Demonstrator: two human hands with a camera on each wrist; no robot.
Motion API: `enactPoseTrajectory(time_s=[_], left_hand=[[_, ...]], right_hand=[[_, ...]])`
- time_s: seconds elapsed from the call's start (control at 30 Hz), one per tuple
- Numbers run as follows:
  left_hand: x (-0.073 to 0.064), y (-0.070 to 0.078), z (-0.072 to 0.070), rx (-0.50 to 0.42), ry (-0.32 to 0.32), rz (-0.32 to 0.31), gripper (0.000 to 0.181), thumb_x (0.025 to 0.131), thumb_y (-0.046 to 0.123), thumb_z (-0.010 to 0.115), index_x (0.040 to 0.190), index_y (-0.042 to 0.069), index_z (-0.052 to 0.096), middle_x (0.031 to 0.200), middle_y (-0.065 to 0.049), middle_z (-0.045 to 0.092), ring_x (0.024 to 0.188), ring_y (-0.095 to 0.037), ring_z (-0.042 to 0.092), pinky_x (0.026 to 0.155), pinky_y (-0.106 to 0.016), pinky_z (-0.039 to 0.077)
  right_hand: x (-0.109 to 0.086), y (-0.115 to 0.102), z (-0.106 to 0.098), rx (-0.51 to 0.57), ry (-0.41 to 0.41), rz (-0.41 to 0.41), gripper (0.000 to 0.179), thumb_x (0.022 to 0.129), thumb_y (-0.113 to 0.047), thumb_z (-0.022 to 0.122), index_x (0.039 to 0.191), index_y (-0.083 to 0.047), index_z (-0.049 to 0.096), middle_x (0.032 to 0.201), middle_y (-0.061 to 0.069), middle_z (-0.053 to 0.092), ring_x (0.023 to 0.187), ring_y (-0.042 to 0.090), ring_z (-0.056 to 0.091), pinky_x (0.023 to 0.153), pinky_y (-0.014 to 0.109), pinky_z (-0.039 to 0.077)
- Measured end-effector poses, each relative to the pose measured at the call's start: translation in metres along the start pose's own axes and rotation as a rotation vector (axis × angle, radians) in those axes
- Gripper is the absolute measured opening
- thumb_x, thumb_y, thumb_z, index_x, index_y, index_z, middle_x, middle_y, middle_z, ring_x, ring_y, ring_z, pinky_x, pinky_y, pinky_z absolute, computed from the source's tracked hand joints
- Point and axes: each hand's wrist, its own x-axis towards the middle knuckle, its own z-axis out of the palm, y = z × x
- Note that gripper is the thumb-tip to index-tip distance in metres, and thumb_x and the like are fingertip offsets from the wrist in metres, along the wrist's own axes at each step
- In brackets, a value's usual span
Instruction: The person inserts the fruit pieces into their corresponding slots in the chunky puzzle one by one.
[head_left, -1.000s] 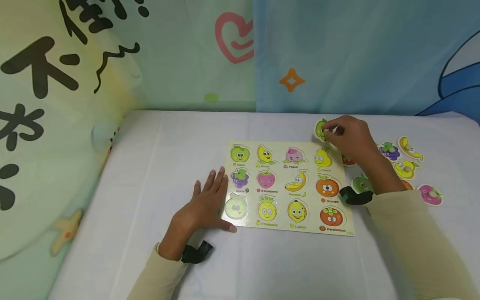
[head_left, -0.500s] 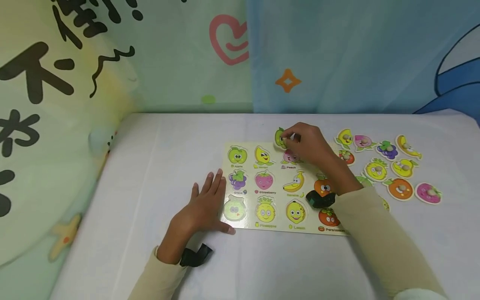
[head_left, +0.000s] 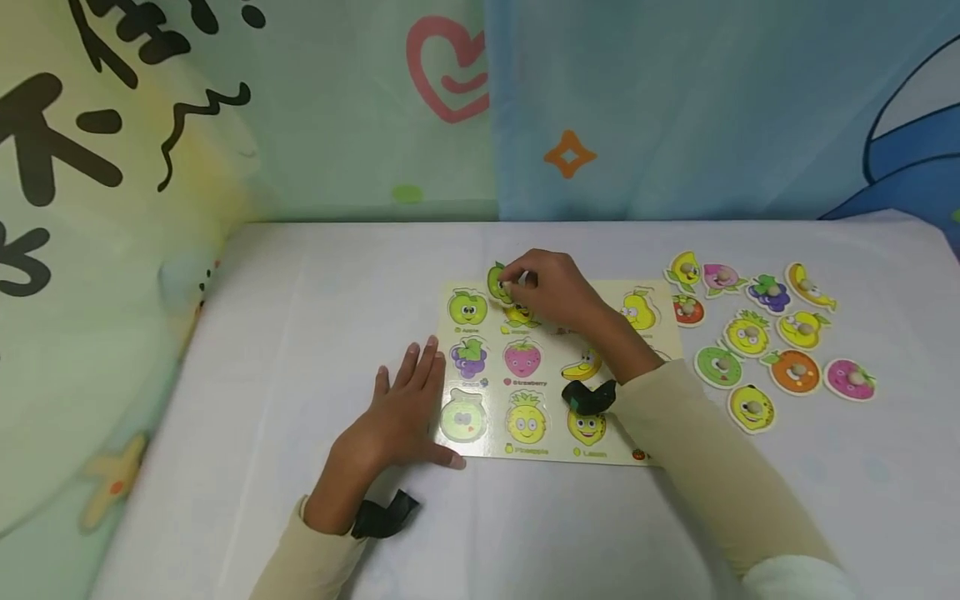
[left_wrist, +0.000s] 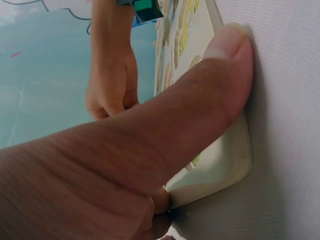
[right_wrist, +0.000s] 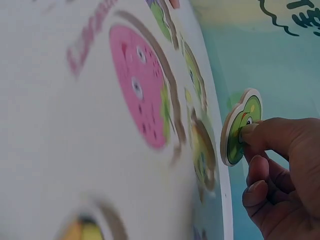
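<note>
A pale yellow fruit puzzle board (head_left: 491, 400) lies on the white table, with fruit-shaped recesses and printed names. Between thumb and fingers, my right hand (head_left: 555, 287) pinches a green apple puzzle piece (head_left: 497, 283) above the board's top edge, just right of the printed apple recess (head_left: 468, 307). In the right wrist view the apple piece (right_wrist: 242, 127) is upright and apart from the board. My left hand (head_left: 397, 417) rests spread along the board's left edge, its thumb (left_wrist: 220, 75) on the lower edge in the left wrist view.
Several loose knobbed pieces lie right of the board, among them an orange (head_left: 793, 372), a lemon (head_left: 751, 408), a strawberry (head_left: 850, 380), a banana (head_left: 810, 286) and grapes (head_left: 768, 293). A printed backdrop (head_left: 637, 108) stands behind the table.
My right hand has carried the apple piece leftward along the board's top edge, from above the pear to near the apple recess. My left hand stays at the board's left edge.
</note>
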Motion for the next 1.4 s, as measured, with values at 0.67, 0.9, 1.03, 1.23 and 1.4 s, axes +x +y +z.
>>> enactPoseTrajectory(time_s=[0.67, 0.9, 1.03, 1.23, 1.4], left_hand=[[-0.001, -0.001, 0.0, 0.015, -0.001, 0.007, 0.136, 0.057, 0.055, 0.089, 0.156, 0.004, 0.009, 0.162, -0.01, -0.004, 0.147, -0.032, -0.007, 0.111, -0.065, 0.007], [-0.001, 0.0, 0.0, 0.027, 0.0, 0.001, 0.136, 0.058, 0.055, 0.089, 0.156, 0.005, 0.01, 0.162, -0.01, -0.003, 0.147, -0.032, -0.006, 0.111, -0.065, 0.008], [-0.001, 0.001, 0.0, 0.029, 0.002, 0.0, 0.136, 0.057, 0.055, 0.089, 0.156, 0.005, 0.01, 0.162, -0.01, -0.003, 0.147, -0.033, -0.006, 0.11, -0.065, 0.008], [-0.001, 0.002, -0.001, 0.034, 0.002, -0.002, 0.136, 0.057, 0.055, 0.089, 0.156, 0.004, 0.01, 0.162, -0.011, -0.002, 0.147, -0.034, -0.005, 0.11, -0.065, 0.008], [-0.001, 0.002, -0.002, 0.021, -0.007, -0.008, 0.135, 0.058, 0.054, 0.089, 0.156, 0.005, 0.01, 0.162, -0.01, -0.003, 0.147, -0.034, -0.006, 0.11, -0.066, 0.007]], right_hand=[[0.011, -0.02, 0.039, 0.001, -0.083, 0.011, 0.016, 0.091, -0.007, 0.066, 0.103, -0.005, 0.076, 0.097, 0.006, 0.066, 0.088, 0.018, 0.058, 0.079, 0.033, 0.048], [0.013, -0.02, 0.047, -0.016, -0.063, 0.001, 0.017, 0.092, -0.007, 0.066, 0.105, -0.006, 0.076, 0.1, 0.006, 0.066, 0.097, 0.02, 0.061, 0.087, 0.034, 0.048], [0.012, -0.023, 0.048, -0.039, -0.059, 0.023, 0.017, 0.092, -0.008, 0.066, 0.106, -0.007, 0.076, 0.1, 0.005, 0.067, 0.097, 0.019, 0.06, 0.088, 0.035, 0.047], [0.011, -0.025, 0.048, -0.059, -0.056, 0.025, 0.018, 0.093, -0.008, 0.065, 0.106, -0.007, 0.076, 0.1, 0.007, 0.066, 0.096, 0.02, 0.06, 0.086, 0.035, 0.048], [0.011, -0.026, 0.049, -0.057, -0.055, 0.027, 0.018, 0.093, -0.005, 0.063, 0.106, -0.005, 0.075, 0.1, 0.008, 0.065, 0.097, 0.021, 0.06, 0.087, 0.036, 0.048]])
